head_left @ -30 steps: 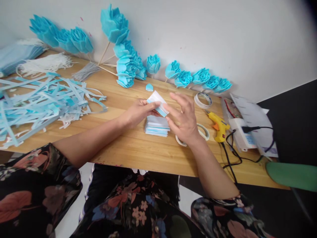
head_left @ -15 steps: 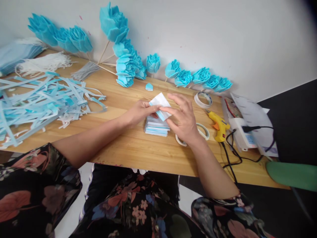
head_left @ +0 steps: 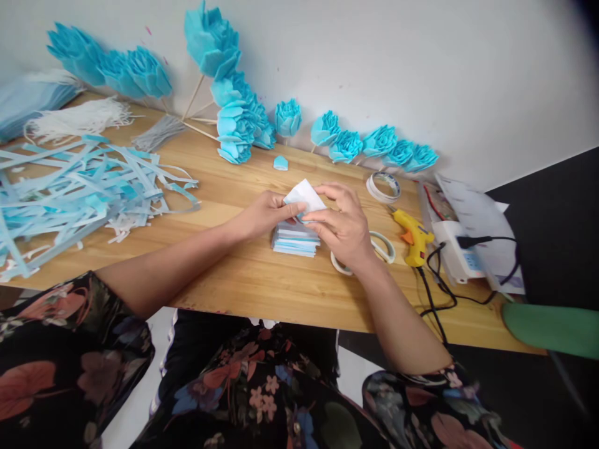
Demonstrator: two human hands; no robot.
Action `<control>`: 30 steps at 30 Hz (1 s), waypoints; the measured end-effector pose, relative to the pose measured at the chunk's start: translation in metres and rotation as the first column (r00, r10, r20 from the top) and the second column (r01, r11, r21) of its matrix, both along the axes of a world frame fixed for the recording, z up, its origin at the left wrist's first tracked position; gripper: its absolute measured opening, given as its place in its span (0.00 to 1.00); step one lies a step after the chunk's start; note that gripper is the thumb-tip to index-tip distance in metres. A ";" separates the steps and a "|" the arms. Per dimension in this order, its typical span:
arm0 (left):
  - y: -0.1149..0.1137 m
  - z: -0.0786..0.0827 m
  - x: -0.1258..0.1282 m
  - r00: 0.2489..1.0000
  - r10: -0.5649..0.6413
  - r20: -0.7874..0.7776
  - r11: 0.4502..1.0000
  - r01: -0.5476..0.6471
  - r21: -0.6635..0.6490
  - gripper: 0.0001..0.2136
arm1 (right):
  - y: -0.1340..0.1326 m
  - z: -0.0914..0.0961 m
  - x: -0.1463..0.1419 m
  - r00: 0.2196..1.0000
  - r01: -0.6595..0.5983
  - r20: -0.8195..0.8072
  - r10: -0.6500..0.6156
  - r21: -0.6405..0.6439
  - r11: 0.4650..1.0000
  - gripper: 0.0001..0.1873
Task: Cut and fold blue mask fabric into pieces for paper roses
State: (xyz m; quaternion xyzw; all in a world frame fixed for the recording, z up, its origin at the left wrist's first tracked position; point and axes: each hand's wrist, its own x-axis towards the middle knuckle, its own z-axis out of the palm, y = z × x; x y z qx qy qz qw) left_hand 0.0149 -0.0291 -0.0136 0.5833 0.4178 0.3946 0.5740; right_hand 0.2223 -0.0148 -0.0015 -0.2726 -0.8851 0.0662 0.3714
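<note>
My left hand [head_left: 262, 213] and my right hand [head_left: 340, 222] both pinch a small white and blue square piece [head_left: 305, 194] held just above a stack of similar cut pieces [head_left: 294, 240] on the wooden table [head_left: 253, 280]. The fingers of each hand are closed on the piece's edges, the right hand curling over its right side.
Blue fabric flowers [head_left: 234, 118] on sticks line the wall. A heap of blue and white strips [head_left: 84, 187] lies at left. Two tape rolls [head_left: 384, 186], a yellow glue gun [head_left: 414, 236] with black cable and a white box [head_left: 461, 249] sit at right. A green chair edge [head_left: 552, 327] shows.
My right hand has closed in from open fingers and now grips the piece together with the left hand; the piece has lowered slightly toward the stack.
</note>
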 end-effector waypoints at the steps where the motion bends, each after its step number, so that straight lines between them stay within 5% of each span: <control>1: 0.000 0.000 0.000 1.000 0.004 -0.010 1.000 -0.004 0.012 0.17 | 0.000 0.000 0.000 1.000 0.003 -0.020 -0.003 -0.016 1.000 0.06; 15: -0.002 0.004 0.002 0.998 -0.002 -0.056 0.994 0.009 0.113 0.19 | -0.006 0.000 -0.006 0.963 0.058 -0.220 -0.152 -0.384 0.922 0.01; 22: -0.005 0.006 0.003 0.998 -0.041 -0.048 0.997 0.044 0.056 0.18 | -0.007 -0.001 -0.007 0.929 -0.020 -0.308 -0.205 -0.594 0.804 0.24; 30: -0.001 0.004 0.002 0.996 0.062 0.056 0.990 -0.069 0.124 0.14 | -0.005 -0.006 -0.004 0.933 -0.060 -0.316 -0.175 -0.613 0.788 0.24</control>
